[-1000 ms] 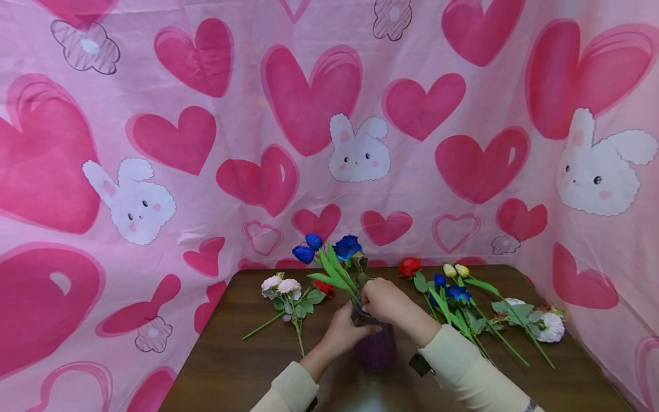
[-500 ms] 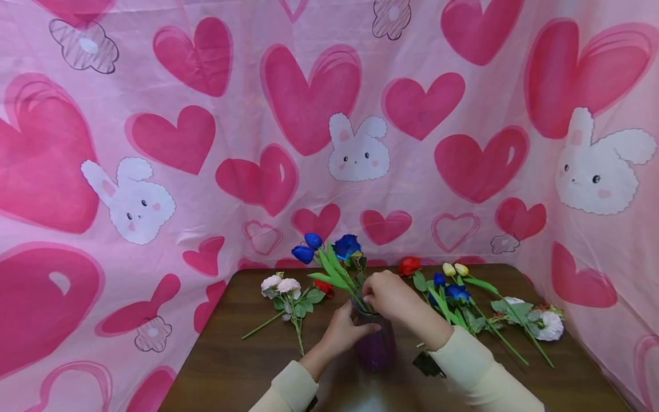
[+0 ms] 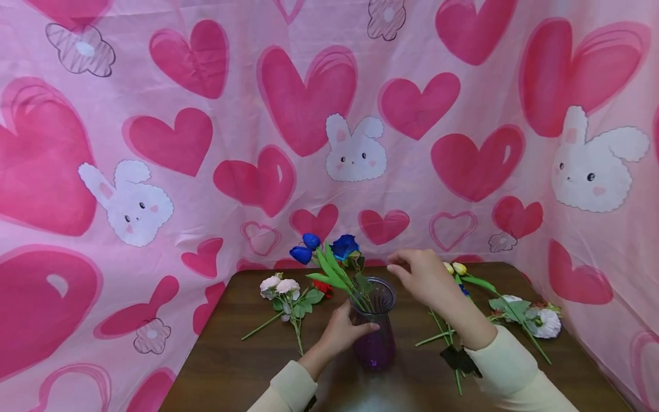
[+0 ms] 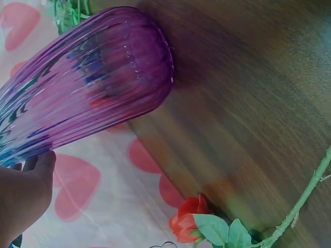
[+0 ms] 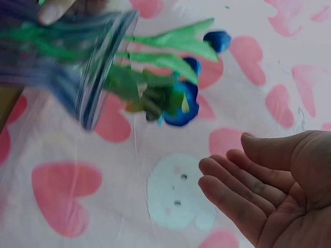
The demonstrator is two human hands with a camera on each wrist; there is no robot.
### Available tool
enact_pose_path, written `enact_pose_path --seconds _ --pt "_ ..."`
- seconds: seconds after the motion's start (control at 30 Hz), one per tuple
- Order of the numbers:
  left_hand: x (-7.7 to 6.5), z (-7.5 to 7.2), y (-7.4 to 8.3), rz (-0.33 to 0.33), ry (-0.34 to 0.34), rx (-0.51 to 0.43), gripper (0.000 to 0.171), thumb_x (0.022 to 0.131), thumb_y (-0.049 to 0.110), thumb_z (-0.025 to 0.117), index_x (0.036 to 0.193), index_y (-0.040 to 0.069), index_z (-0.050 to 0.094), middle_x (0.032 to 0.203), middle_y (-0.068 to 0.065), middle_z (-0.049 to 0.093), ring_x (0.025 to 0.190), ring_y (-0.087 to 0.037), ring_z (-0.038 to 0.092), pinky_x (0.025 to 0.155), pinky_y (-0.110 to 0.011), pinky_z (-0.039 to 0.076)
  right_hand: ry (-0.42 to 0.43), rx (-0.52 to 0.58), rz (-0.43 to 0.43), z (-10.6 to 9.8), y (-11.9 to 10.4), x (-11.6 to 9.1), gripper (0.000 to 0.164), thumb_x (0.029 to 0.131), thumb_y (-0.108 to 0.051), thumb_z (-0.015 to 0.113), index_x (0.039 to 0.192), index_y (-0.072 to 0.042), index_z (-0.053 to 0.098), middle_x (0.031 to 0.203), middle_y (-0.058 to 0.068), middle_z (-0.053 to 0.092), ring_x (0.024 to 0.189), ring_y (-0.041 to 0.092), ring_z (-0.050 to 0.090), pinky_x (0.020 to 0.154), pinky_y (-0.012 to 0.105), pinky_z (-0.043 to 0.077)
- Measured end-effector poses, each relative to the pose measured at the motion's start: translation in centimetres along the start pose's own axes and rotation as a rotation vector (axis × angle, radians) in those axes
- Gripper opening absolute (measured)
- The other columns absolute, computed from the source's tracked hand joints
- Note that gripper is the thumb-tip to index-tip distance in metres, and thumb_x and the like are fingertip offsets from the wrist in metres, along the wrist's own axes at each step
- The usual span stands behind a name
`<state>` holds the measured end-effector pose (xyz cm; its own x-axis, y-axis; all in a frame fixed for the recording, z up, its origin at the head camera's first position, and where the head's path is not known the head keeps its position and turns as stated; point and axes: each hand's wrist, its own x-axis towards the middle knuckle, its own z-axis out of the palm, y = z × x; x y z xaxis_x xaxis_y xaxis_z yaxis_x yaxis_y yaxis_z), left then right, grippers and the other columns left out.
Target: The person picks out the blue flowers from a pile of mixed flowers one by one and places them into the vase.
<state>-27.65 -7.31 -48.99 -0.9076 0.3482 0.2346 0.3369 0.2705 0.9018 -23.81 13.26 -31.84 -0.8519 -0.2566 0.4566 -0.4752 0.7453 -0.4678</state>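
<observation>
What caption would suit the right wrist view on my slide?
Open right hand, apart from a see-through vase of blue flowers, before a heart-print backdrop.

Left hand [image 3: 341, 333] — gripping, thumb extended. Right hand [image 3: 423, 279] — aloft toward the far edge of the tabletop [image 3: 221, 360], fingers loosely bent, thumb apart.

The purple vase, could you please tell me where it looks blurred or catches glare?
Head view: purple vase fairly clear, soft glare on the table in front of it; left wrist view: pale highlights along its ribs; right wrist view: its rim and the blue flowers blurred, the right hand sharper.
</observation>
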Motion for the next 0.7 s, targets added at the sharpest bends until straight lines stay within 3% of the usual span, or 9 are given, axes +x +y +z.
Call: enact_pose_path --seconds 0.2,0.33,0.7 --pt "-0.2 0.0 0.1 -0.016 0.005 0.002 0.064 0.080 0.031 0.081 0.136 0.022 0.051 0.125 0.004 0.063 0.114 -0.011 0.058 0.094 -0.031 0.049 0.072 0.028 0.046 -1.8 2.1 -1.0 0.020 0.089 -0.014 0.072 0.107 -0.005 0.072 0.095 0.008 0.072 0.086 0.028 0.068 0.074 0.047 0.055" --pt "-0.2 0.0 0.0 -0.025 0.005 -0.004 0.064 0.080 0.031 0.081 0.136 0.021 0.051 0.125 0.003 0.063 0.114 -0.012 0.059 0.094 -0.031 0.049 0.072 0.033 0.108 -2.4 4.0 -1.7 0.027 0.089 -0.017 0.072 0.111 -0.002 0.070 0.103 0.016 0.070 0.090 0.034 0.068 0.076 0.049 0.055" --pt "-0.1 0.0 -0.2 -0.023 0.006 -0.003 0.066 0.080 0.031 0.081 0.138 0.023 0.050 0.127 0.002 0.062 0.116 -0.013 0.058 0.095 -0.033 0.048 0.051 0.002 0.228 -1.6 8.6 -4.4 0.032 0.089 -0.019 0.072 0.110 0.003 0.068 0.102 0.020 0.069 0.089 0.036 0.066 0.072 0.048 0.055"
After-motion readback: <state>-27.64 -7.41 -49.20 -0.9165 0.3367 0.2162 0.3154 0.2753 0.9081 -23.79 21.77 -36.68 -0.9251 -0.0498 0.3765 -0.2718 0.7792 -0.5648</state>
